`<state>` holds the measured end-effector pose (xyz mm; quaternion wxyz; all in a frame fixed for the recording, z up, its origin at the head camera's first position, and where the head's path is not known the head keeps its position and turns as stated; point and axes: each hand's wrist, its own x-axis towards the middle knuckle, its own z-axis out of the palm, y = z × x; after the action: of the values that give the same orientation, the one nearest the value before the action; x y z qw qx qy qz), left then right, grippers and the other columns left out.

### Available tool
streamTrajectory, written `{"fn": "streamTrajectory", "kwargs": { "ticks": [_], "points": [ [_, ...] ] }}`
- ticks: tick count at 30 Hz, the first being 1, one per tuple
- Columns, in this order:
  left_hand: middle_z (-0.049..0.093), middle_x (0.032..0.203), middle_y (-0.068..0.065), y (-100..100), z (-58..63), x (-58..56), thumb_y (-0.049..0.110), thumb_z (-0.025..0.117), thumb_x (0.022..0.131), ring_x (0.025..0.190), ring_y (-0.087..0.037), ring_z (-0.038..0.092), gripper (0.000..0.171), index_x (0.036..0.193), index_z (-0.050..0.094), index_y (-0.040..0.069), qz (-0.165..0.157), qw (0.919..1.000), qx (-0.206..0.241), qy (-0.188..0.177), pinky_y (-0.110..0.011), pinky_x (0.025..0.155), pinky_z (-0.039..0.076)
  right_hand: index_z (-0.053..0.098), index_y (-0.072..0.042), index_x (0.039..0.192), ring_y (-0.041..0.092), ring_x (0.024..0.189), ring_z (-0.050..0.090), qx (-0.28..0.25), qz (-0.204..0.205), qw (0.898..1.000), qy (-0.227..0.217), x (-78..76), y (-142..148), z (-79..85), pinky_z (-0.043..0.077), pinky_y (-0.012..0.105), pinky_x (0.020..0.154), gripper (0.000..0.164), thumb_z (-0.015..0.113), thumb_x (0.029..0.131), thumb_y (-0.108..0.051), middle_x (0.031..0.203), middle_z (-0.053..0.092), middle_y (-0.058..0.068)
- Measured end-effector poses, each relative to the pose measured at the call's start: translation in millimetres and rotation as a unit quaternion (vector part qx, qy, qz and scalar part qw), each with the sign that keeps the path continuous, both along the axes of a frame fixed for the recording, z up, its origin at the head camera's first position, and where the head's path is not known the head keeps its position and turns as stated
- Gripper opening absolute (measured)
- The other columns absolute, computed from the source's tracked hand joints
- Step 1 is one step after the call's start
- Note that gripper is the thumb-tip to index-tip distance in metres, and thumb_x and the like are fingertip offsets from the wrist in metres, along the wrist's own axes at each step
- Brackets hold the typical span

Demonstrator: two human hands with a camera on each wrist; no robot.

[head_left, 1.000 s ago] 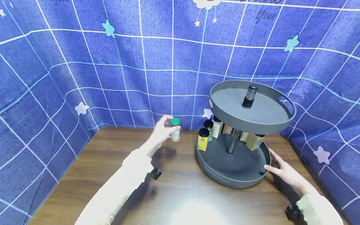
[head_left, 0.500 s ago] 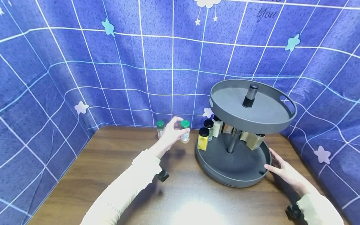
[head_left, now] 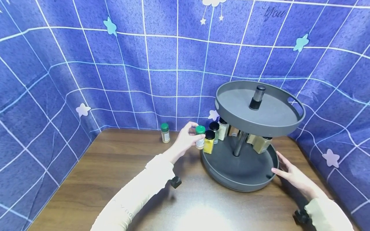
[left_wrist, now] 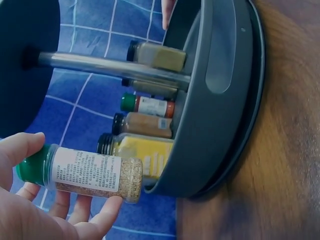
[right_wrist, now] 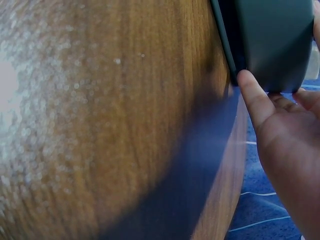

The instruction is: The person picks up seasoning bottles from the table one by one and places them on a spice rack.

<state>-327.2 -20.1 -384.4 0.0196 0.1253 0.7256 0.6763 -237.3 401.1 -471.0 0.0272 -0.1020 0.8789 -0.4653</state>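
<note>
My left hand (head_left: pixel 185 141) holds a spice jar (left_wrist: pixel 90 172) with a green cap and white label, seed-like grains inside. In the head view this jar overlaps the left rim of the dark grey two-tier turntable (head_left: pixel 231 183), beside a yellow spice jar (head_left: pixel 208 144). On the turntable's right side, my right hand (head_left: pixel 295 179) holds the lower tray's rim, thumb at the top edge and fingers against the outer wall (right_wrist: pixel 280 45). Black-capped spice jars, among them a white-filled jar (head_left: pixel 222 131) and a tan-filled jar (head_left: pixel 262 145), stand on the lower tray.
Another green-capped jar (head_left: pixel 165 133) stands on the wooden table (head_left: pixel 115 166) near the back edge. The upper tray (head_left: pixel 240 99) overhangs the back jars. Behind hangs a blue curtain (head_left: pixel 162 83) with a white grid.
My left hand has carried the green-capped jar rightward to the turntable's left rim, bringing the other green-capped jar into view. The right hand keeps its place on the rim.
</note>
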Motion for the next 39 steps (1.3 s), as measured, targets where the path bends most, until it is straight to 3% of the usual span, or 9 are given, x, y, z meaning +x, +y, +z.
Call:
{"fn": "streamTrajectory", "kwargs": {
  "ticks": [11,17,22,27,35,39],
  "points": [
    [0.059,0.104,-0.013,15,-7.7,1.3,0.005,0.073,0.079,0.084,-0.018,0.061,0.039,0.112,0.051,0.010,-0.025,0.9996,-0.001,-0.013,-0.049,0.072,0.056,0.001,-0.007,0.151,0.051,0.129,0.027,0.001,-0.001,1.000,-0.003,1.0,-1,1.4,0.030,0.000,0.084,0.079,0.056,0.095,-0.019,0.148,0.020,0.033],
    [0.061,0.100,-0.012,21,-13.5,1.8,0.007,0.074,0.078,0.080,-0.015,0.060,0.040,0.111,0.052,0.011,-0.019,0.9997,-0.017,-0.007,-0.045,0.066,0.056,0.003,-0.007,0.151,0.040,0.130,0.033,0.011,-0.002,1.000,0.004,-0.2,-1,-0.1,0.031,0.000,0.084,0.077,0.055,0.096,-0.021,0.148,0.022,0.032],
    [0.063,0.100,-0.013,23,-16.5,2.2,0.008,0.075,0.077,0.079,-0.015,0.059,0.040,0.111,0.053,0.011,-0.015,0.9996,-0.024,-0.001,-0.041,0.062,0.055,0.004,-0.008,0.152,0.022,0.131,0.036,0.011,-0.002,1.000,0.006,0.2,-1,-0.9,0.032,0.001,0.085,0.077,0.056,0.096,-0.020,0.149,0.022,0.031],
    [0.064,0.100,-0.011,26,-17.4,2.5,0.009,0.076,0.076,0.077,-0.013,0.058,0.040,0.110,0.054,0.013,-0.010,0.9995,-0.028,0.005,-0.043,0.062,0.055,0.003,-0.007,0.151,0.041,0.131,0.032,0.007,-0.001,1.000,0.008,1.2,-1,0.1,0.032,0.000,0.084,0.078,0.056,0.095,-0.018,0.148,0.021,0.032],
    [0.060,0.091,-0.006,30,-23.8,3.7,0.010,0.077,0.075,0.071,-0.010,0.055,0.039,0.108,0.055,0.011,-0.010,0.9991,-0.035,0.022,-0.033,0.054,0.052,0.004,-0.007,0.151,0.020,0.130,0.037,0.007,-0.003,1.000,0.006,2.2,-2,-0.2,0.032,0.001,0.084,0.078,0.056,0.095,-0.019,0.148,0.022,0.031],
    [0.060,0.089,-0.005,29,-29.5,2.9,0.009,0.078,0.073,0.074,-0.011,0.055,0.040,0.107,0.056,0.010,0.000,0.9979,-0.049,0.041,-0.026,0.057,0.050,0.004,-0.006,0.151,-0.007,0.121,0.035,0.000,0.000,1.000,0.012,2.1,-2,-0.9,0.031,0.000,0.085,0.078,0.057,0.095,-0.019,0.148,0.022,0.032]
  ]
}}
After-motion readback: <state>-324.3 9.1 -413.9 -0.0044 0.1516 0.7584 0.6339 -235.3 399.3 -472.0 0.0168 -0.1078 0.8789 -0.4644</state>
